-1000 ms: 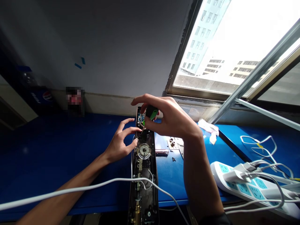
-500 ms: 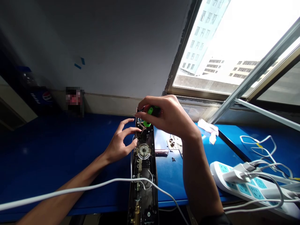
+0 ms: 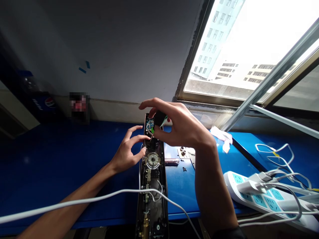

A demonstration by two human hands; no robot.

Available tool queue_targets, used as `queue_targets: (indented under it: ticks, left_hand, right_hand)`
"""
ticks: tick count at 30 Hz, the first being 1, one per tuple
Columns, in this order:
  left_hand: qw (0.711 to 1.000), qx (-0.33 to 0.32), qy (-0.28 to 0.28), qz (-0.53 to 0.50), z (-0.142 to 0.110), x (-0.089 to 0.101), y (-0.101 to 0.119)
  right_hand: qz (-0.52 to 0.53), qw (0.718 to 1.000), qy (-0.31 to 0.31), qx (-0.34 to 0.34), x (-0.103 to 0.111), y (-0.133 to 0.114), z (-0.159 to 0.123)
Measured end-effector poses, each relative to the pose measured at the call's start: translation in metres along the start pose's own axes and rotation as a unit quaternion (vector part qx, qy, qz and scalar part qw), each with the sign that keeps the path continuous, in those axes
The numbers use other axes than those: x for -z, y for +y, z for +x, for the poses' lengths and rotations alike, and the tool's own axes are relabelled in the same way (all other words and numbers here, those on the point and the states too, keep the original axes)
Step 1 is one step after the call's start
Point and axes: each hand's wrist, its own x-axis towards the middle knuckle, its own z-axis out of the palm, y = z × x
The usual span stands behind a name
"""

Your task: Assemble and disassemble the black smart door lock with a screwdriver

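A long black lock housing (image 3: 159, 186), with bare metal parts and a small blue circuit board (image 3: 150, 124) at its far end, runs lengthwise in front of me. My right hand (image 3: 178, 124) is above the far part, its thumb and some fingers round a black and green screwdriver (image 3: 160, 118). The shaft slants down into the housing; its tip is hard to make out. My left hand (image 3: 131, 147) lies along the left side with fingers spread. Its fingertips reach the housing's edge near the screwdriver tip. A round metal disc (image 3: 153, 160) sits just nearer to me.
Small dark screws (image 3: 184, 169), a metal plate (image 3: 183, 152) and a shiny cylinder (image 3: 171, 162) lie right of the housing on the blue table (image 3: 74, 149). A white cable (image 3: 99, 199) crosses over the housing. A power strip (image 3: 259, 199) with plugs stands at the right.
My right hand has turned round the screwdriver handle, with its index finger now stretched farther left. More of the circuit board shows. My left hand has stayed put.
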Motion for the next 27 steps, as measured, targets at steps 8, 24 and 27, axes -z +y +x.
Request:
queue_targets:
  ticks: [8, 24, 27]
  left_hand:
    - [1.000, 0.001, -0.001, -0.001, 0.0000, 0.0000, 0.0016]
    - [1.000, 0.006, 0.000, -0.017, 0.0006, -0.0003, 0.0005]
    - [1.000, 0.006, 0.000, -0.014, 0.0011, 0.0000, 0.0023]
  right_hand:
    - [0.004, 1.000, 0.010, 0.005, -0.0009, 0.0008, 0.0000]
    - [-0.010, 0.999, 0.028, -0.022, -0.0030, -0.0030, 0.0023]
    - [0.007, 1.000, 0.018, -0.018, -0.0027, -0.0023, 0.0022]
